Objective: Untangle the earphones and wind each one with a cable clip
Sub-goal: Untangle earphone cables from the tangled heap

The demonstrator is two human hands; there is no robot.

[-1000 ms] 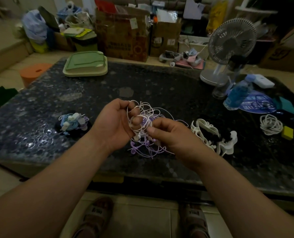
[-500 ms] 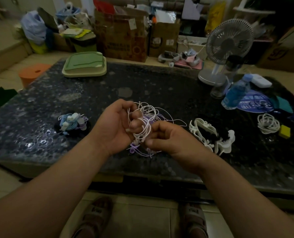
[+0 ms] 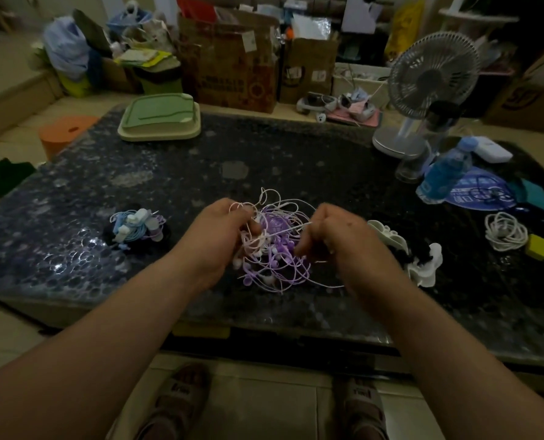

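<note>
Okay, left hand [image 3: 219, 236] has its fingers curled round a bunch of white and pink strands on the left side of the earphones [image 3: 273, 252], firm hold. Right hand [image 3: 343, 242] pinches a single white strand [image 3: 296, 227] btwn thumb and fingers, other fingers curled in. That strand runs tight from the right hand back into the knot.

And there's the change: half a sec ago the two hands were bunched close, knuckles nearly meeting over the tangle. Now they've pulled apart, right hand gone out to the right and a bit up, and the purple middle of the knot shows btwn them. Left hand has hardly shifted.

The earphones hang btwn both hands over the near part of the table [image 3: 296, 154], loose purple loops trailing low; can't tell if they touch the top.

Moving out: left of the left hand, a wound bundle [image 3: 137, 225] of blue and white cords lies on the table, same spot as before. Just right of the right hand sits a pile of white clips [image 3: 386, 233] w/ something black mixed in. Further right, a coiled white cable [image 3: 505, 231] w/ a yellow block [image 3: 537, 246] beside it. Far side: green box [image 3: 159, 117] at left, fan [image 3: 432, 77] and blue bottle [image 3: 445, 173] at right. Below the table edge, sandals [image 3: 175, 398] on a tile floor.
</note>
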